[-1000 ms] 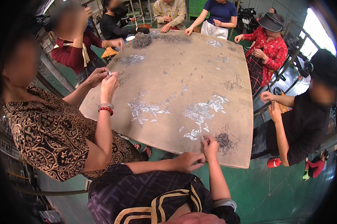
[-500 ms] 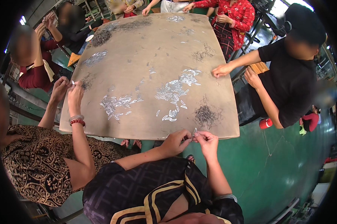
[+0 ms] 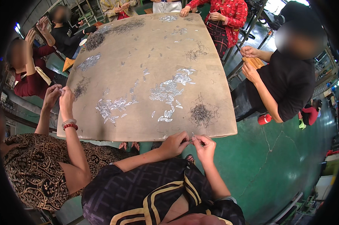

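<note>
At the near edge of the table, my left hand (image 3: 176, 144) and my right hand (image 3: 204, 147) meet fingertip to fingertip, both closed in a pinch. A small silver metal piece (image 3: 192, 134) shows at the right fingertips; its lower part is hidden. Whatever the left fingers pinch is too small to make out. Beyond my hands lies a spread of slim silver metal loops (image 3: 162, 92), with a second group of loops (image 3: 111, 108) to its left. A tangled heap of thin dark wire pieces (image 3: 201, 115) sits close to my right hand.
The brown-covered table (image 3: 139, 125) carries more wire heaps and loops farther off. A person in patterned clothing (image 3: 38, 165) works close on my left, and one in black (image 3: 286, 80) stands at the right. Others line the far sides. A red container (image 3: 264, 119) is right of the table.
My hands stay together at the table edge, and less of the silver piece shows above the fingertips. The person in black has drawn a hand back from the table and joined both hands.
</note>
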Action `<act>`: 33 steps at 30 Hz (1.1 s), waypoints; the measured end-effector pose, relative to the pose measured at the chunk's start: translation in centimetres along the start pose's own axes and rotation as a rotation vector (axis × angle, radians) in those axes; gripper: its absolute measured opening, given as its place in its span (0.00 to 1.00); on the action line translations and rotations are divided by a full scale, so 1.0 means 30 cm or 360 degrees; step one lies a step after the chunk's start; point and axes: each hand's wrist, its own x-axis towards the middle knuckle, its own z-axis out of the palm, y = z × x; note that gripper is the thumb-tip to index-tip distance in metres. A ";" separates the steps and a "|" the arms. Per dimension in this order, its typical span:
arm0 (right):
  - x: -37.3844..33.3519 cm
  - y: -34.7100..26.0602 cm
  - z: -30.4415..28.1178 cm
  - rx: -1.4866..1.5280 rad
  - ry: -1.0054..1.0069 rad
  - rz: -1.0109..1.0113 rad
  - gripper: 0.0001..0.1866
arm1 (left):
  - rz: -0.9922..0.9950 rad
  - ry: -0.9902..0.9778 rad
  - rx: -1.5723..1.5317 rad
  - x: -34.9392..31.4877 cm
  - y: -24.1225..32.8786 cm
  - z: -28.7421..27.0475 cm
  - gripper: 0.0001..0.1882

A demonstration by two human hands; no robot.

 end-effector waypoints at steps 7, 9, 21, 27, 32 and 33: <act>-0.023 -0.020 -0.003 -0.0108 0.0155 -0.0069 0.03 | 0.0010 0.0080 0.0019 -0.008 0.023 0.025 0.08; -0.030 -0.031 -0.007 -0.0152 0.0188 -0.0075 0.02 | -0.0020 0.0087 0.0006 -0.012 0.032 0.029 0.08; -0.067 -0.042 -0.014 -0.0154 0.0284 -0.0077 0.03 | 0.0204 0.0142 0.0285 -0.017 0.039 0.061 0.07; -0.096 0.001 -0.029 -0.0147 0.0247 -0.0150 0.02 | 0.0072 -0.0327 0.0033 0.010 -0.019 0.011 0.07; -0.110 0.022 -0.040 -0.0120 0.0270 -0.0127 0.02 | -0.0381 -0.0129 0.0153 0.177 -0.195 0.016 0.08; -0.114 0.026 -0.040 -0.0124 0.0271 -0.0129 0.02 | -0.0378 -0.0028 0.0235 0.212 -0.256 0.039 0.08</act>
